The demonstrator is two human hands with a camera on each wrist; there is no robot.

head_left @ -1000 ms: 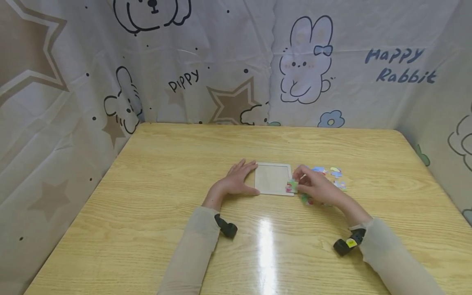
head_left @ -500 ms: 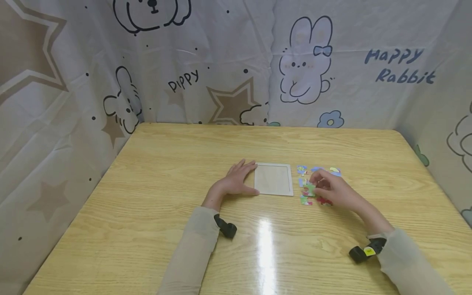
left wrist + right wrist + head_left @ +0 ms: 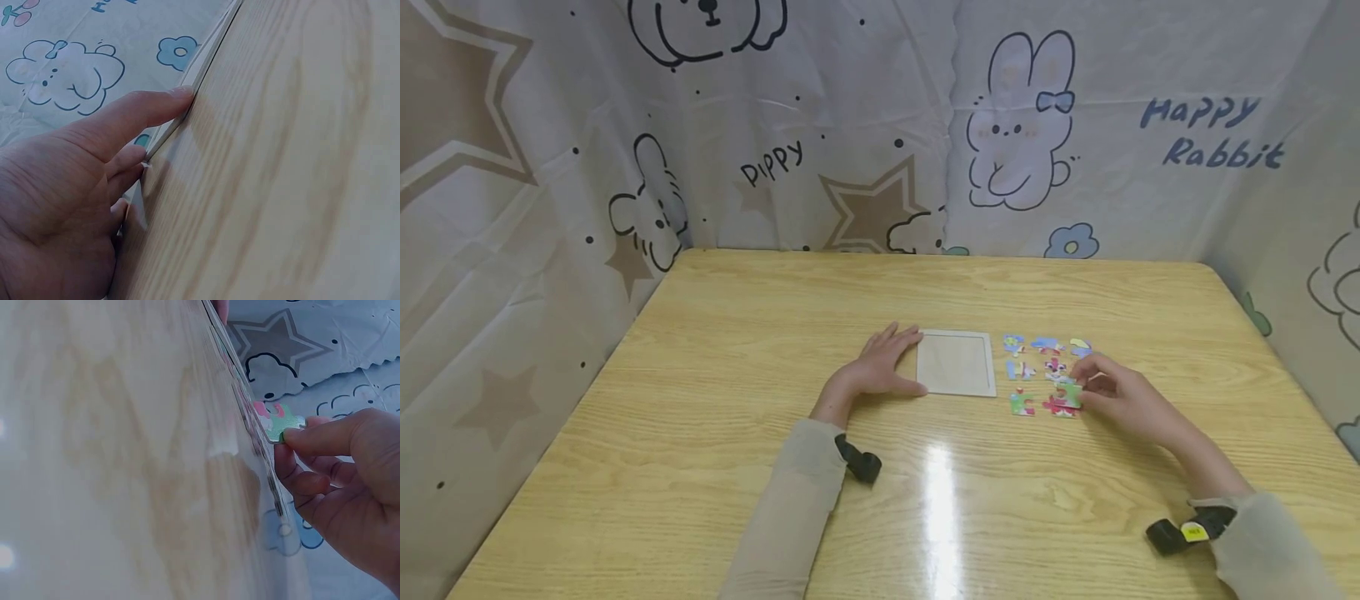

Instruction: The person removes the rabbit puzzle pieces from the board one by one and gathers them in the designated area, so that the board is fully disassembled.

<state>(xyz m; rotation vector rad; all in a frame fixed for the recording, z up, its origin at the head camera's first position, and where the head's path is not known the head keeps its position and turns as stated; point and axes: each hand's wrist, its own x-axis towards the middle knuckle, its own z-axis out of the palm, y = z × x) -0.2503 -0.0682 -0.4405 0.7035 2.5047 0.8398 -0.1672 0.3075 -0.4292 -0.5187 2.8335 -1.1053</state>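
Between its thumb and fingertips my right hand (image 3: 1123, 400) pinches a green and pink jigsaw puzzle piece (image 3: 1068, 394). The right wrist view shows this piece (image 3: 281, 422) tilted up at the thumb tip. It hangs over a red puzzle piece (image 3: 1060, 408) in the nearest row. My left hand (image 3: 878, 367) rests by the shallow, light-coloured puzzle tray (image 3: 955, 364), thumb at the near left corner and fingertips at the far left corner. These fingers are spread and fairly straight. In the left wrist view the thumb of the left hand (image 3: 69, 169) touches the tray's edge.
Several puzzle pieces lie in rough rows right of the tray, among them a blue flower piece (image 3: 1013, 344) and a green and pink piece (image 3: 1022, 403). The wooden table (image 3: 760, 333) ends at a printed curtain (image 3: 820, 108) behind and at the sides.
My right hand has moved right with the green puzzle piece, from the tray's right edge to over the middle column of pieces, uncovering the left pieces. The left hand stays put.
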